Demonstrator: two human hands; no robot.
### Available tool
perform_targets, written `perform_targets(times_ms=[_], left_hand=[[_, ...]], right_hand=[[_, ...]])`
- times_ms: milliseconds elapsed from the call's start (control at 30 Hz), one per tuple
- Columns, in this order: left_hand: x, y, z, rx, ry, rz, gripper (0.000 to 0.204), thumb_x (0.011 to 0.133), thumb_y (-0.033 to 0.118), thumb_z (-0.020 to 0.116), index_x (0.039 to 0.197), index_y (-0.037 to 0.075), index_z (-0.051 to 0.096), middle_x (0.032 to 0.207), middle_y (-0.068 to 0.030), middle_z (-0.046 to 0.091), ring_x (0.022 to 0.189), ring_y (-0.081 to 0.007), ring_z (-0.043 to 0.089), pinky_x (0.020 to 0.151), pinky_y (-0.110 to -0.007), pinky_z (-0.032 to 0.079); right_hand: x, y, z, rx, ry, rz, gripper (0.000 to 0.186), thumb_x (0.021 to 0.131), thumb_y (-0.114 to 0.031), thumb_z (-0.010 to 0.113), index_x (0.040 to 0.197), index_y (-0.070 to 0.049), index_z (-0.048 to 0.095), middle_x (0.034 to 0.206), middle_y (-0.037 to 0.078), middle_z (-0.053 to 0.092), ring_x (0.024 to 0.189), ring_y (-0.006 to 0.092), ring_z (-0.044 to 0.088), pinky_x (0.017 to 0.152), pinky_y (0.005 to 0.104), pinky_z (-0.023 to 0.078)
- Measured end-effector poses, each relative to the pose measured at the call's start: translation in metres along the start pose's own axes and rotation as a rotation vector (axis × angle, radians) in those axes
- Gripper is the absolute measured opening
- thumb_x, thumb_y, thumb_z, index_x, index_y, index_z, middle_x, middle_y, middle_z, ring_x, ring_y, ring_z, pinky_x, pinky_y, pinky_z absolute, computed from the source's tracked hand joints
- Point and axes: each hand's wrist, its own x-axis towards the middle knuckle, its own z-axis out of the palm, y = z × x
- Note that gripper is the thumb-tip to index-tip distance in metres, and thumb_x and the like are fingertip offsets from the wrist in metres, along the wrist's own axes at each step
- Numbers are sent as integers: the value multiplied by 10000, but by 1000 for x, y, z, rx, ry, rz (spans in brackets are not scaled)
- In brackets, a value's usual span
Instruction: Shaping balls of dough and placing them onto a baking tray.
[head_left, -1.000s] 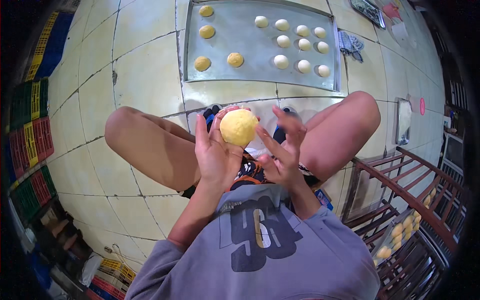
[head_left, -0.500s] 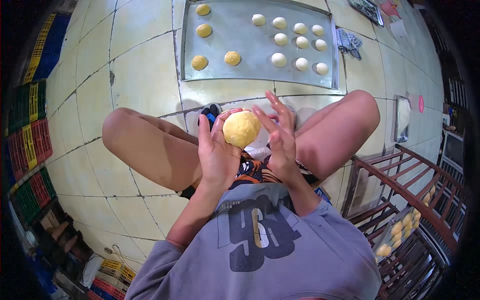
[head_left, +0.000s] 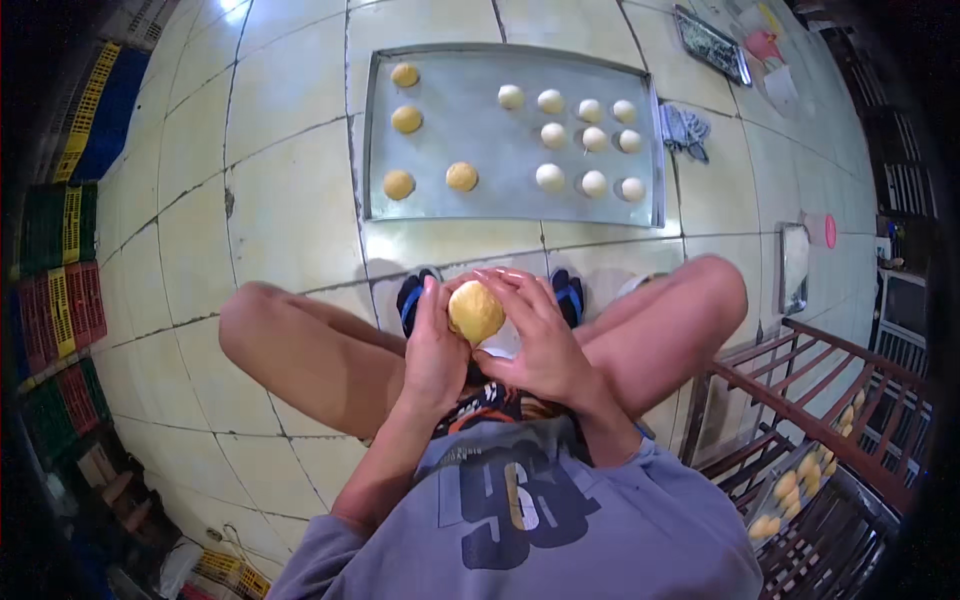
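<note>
A yellow dough ball sits between my two hands above my lap. My left hand holds it from the left, with the thumb upright beside it. My right hand curves round its far and right sides, fingertips meeting the left hand's at the top. Below the ball, a white thing shows partly between my hands; I cannot make out what it is. Beyond my feet lies a metal tray. Several yellow dough balls rest at its left, and several smooth white balls in rows at its right.
A crumpled cloth lies against the tray's right side. Farther right are a dark rectangular tray, a narrow pan and a pink container. A rack holding buns stands near right. Plastic crates line the left.
My right hand, earlier apart with spread fingers, has closed in round the dough ball. Both hands now press together about it. The view has tilted, so the tray sits lower in it.
</note>
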Motion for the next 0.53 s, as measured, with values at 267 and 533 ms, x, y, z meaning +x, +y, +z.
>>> perform_targets(times_ms=[267,533], left_hand=[[33,18,10,154,112,-16,511,1023,447,378,1351,59,429,1204,-88,542,1110,-168,529,944,-311,409],[76,62,1,262,395,320,518,1002,465,428,1441,212,319,1272,-30,407,1189,-234,431,1002,-451,309]], right_hand=[[42,31,-6,244,-146,100,692,624,-26,740,1287,-59,546,1255,95,538,1127,255,521,964,335,430],[149,117,11,30,46,257,578,674,-45,665,1243,-108,586,1118,114,629,1027,296,573,959,368,440]])
